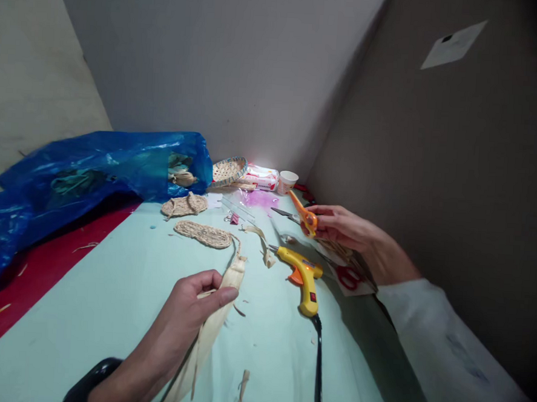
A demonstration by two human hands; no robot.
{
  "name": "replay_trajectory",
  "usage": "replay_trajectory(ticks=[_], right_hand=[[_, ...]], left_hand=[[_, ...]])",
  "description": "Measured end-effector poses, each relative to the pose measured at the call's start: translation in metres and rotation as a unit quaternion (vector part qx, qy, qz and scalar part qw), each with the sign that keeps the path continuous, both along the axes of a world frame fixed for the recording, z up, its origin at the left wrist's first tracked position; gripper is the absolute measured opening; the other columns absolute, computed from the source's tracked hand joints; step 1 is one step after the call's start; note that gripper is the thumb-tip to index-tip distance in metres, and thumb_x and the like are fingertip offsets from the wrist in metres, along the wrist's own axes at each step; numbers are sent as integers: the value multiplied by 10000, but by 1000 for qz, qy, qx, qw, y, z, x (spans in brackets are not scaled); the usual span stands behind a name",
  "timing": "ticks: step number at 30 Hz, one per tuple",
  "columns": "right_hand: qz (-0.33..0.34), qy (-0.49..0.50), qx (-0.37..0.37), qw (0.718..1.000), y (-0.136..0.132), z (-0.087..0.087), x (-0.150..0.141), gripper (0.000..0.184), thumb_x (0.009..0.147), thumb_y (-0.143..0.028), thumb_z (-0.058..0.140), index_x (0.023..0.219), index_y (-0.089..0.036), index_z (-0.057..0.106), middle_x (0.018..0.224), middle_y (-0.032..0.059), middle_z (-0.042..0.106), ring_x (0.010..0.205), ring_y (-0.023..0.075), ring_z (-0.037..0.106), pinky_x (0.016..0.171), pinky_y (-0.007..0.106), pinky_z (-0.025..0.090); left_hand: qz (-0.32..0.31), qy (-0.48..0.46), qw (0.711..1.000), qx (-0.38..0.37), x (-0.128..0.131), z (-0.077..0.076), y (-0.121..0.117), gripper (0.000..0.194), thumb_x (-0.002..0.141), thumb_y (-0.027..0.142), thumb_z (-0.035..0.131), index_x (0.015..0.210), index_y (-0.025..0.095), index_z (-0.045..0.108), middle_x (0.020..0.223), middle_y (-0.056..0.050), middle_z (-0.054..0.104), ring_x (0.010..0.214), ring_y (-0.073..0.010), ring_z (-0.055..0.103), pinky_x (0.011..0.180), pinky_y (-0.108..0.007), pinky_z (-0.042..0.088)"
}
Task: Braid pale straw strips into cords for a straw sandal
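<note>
My left hand (189,305) pinches a long, pale dried husk strip (232,276) between thumb and fingers. A thin twisted cord runs from the strip's upper end to a woven, sole-shaped piece (203,234) lying flat on the table. Over the table's right side, my right hand (342,228) grips orange-handled scissors (307,218), their metal blades pointing left. Below the scissors lies a yellow hot glue gun (307,279) with an orange trigger. Between it and the woven piece is a curled husk scrap (265,249).
A blue plastic bag (116,158) bulges at the back left. Behind the sole are a second woven piece (185,205), a basket (229,171), a pink-white packet (261,178) and a paper cup (288,181). Red-handled scissors (349,279) lie right; the glue gun's black cable (318,362) runs forward.
</note>
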State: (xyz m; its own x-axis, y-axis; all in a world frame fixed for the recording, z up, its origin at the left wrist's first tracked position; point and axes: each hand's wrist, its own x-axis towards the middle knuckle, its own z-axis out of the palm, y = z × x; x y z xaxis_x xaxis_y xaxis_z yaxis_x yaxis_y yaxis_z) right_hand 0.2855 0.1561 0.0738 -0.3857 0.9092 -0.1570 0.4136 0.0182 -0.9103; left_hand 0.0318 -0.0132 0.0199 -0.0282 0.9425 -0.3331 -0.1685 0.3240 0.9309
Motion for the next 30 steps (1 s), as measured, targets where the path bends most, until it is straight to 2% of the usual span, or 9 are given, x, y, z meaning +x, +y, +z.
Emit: replay_trajectory(ticks=[2,4,7,11,20,24,27,28,30], right_hand=[[31,102,-55,993,-27,0,-2,367,743,-289,688,1083,-174,607,923,66,627,830,172,626,717,261,511],[62,135,-79,986,-53,-3,-6,417,770,-300,683,1158,-187,578,944,56,606,828,162,617,702,245,495],[130,130,-113,976,-84,-11,-11,418,776,-300,691,1156,-181,567,892,35,590,753,133,584,659,229,470],[197,119,-144,962,-103,-16,-13,432,748,-319,731,1114,-175,553,858,19,560,727,120,536,620,218,443],[259,-63,2,964,-110,-15,-18,442,714,-419,756,1059,-214,570,954,15,563,872,164,520,740,244,441],[223,-49,-2,973,-103,-16,-13,402,765,-443,688,1080,-223,570,890,13,598,790,161,553,675,238,447],[125,-96,63,985,-79,-13,-1,366,844,-412,556,1154,-218,577,880,33,644,753,173,582,633,245,436],[86,-151,109,979,-67,-12,3,364,842,-387,547,1156,-210,596,861,33,655,732,175,583,618,244,423],[48,-284,187,939,-42,-11,7,352,820,-274,546,1148,-182,634,819,37,668,736,180,588,630,241,403]], left_hand=[[5,-7,1000,5,-2,2,0,319,684,403,733,641,175,514,590,39,555,538,-107,489,542,-220,379],[10,-12,1000,3,-3,3,1,317,671,391,745,633,175,516,584,36,565,527,-104,492,527,-214,379],[11,-17,1000,-7,-4,4,1,318,663,386,755,631,177,518,572,35,570,509,-104,496,505,-209,378],[7,-8,1000,-7,-7,3,1,312,676,386,757,643,174,531,580,33,577,521,-105,510,518,-211,391],[-20,28,999,-31,-9,9,1,301,681,411,760,687,179,568,607,36,600,531,-111,533,522,-214,410],[4,41,998,-36,-7,10,1,333,630,433,776,639,182,559,553,47,577,491,-106,504,484,-204,374],[-2,46,998,-48,-5,8,2,352,610,452,776,610,183,548,528,55,546,473,-98,468,461,-198,333],[-5,48,998,-49,-4,8,2,355,609,454,773,602,183,544,529,56,539,474,-97,459,461,-199,326],[-5,57,997,-48,-2,8,2,357,613,458,764,593,182,538,535,56,528,484,-97,446,469,-200,321]])
